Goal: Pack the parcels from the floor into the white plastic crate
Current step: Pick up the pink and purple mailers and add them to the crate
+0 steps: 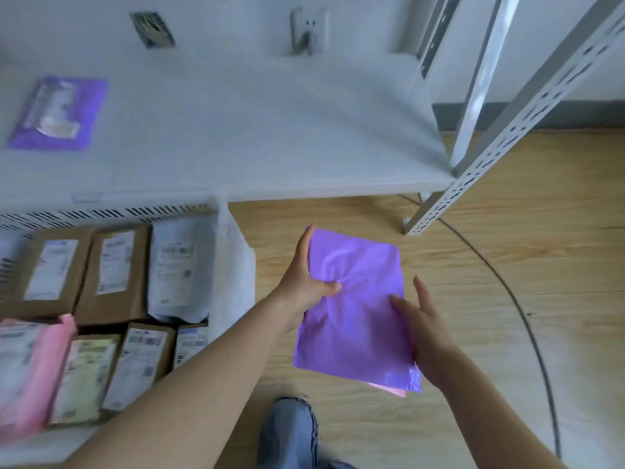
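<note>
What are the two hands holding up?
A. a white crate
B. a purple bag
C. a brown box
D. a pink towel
B: the left hand and the right hand grip the sides of a flat purple bag above the wooden floor.

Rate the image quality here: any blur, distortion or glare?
Head view: motion blur smears the crate parcels and their labels, unreadable; the purple mailer in both hands is sharper; wide-angle lens bows the rack and floor cable; soft even light, mild sheen on the mailer.
</note>
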`<state>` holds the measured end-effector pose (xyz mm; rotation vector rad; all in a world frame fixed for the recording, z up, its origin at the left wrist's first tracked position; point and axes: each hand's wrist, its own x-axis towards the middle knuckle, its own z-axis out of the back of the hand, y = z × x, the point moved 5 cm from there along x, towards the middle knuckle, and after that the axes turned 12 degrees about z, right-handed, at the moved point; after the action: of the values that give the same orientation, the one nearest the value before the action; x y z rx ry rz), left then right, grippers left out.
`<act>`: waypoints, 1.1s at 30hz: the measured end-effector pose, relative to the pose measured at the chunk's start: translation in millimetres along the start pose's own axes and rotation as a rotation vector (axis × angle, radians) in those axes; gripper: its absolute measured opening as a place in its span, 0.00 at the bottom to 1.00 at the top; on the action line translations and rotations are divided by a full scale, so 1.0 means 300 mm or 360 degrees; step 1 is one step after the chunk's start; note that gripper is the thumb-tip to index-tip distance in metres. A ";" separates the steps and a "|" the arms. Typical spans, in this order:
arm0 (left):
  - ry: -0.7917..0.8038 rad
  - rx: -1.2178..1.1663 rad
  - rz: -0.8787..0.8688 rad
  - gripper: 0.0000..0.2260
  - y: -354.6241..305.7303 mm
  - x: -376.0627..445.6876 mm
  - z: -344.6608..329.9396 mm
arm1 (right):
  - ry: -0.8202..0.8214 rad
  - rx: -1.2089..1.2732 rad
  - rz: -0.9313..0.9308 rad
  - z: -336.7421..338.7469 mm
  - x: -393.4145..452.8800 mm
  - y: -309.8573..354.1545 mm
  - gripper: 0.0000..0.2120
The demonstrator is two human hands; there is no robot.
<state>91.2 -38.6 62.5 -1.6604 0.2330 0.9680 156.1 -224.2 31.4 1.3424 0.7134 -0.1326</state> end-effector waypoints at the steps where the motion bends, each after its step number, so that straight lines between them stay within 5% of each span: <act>1: 0.0017 0.0008 -0.0026 0.45 -0.066 -0.086 -0.001 | -0.0002 0.0013 -0.0026 0.010 -0.079 0.064 0.32; 10: -0.0136 0.0173 -0.0291 0.42 -0.583 -0.832 0.026 | 0.0063 0.0185 0.0092 0.043 -0.682 0.748 0.28; 16: -0.0488 0.0272 -0.0437 0.30 -0.759 -1.196 0.094 | 0.0201 0.0293 0.0380 -0.029 -0.970 1.081 0.12; 21: -0.0704 0.0296 -0.0406 0.18 -0.707 -1.480 0.195 | 0.0360 0.0092 0.0538 -0.164 -1.234 1.173 0.13; 25: -0.0908 0.0337 -0.0412 0.22 -0.665 -1.690 0.330 | 0.0275 0.0072 0.0631 -0.281 -1.436 1.167 0.14; 29: -0.1214 0.0675 -0.0833 0.24 -0.652 -1.918 0.454 | 0.0181 0.0082 0.0867 -0.413 -1.650 1.167 0.21; 33: -0.0561 0.0499 -0.0810 0.23 -0.654 -2.048 0.535 | 0.0112 0.0112 0.1155 -0.565 -1.816 1.186 0.27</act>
<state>-259.0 -31.5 627.4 -1.1549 -0.2559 0.7677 -167.2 -145.0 615.8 1.6021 0.2460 0.4750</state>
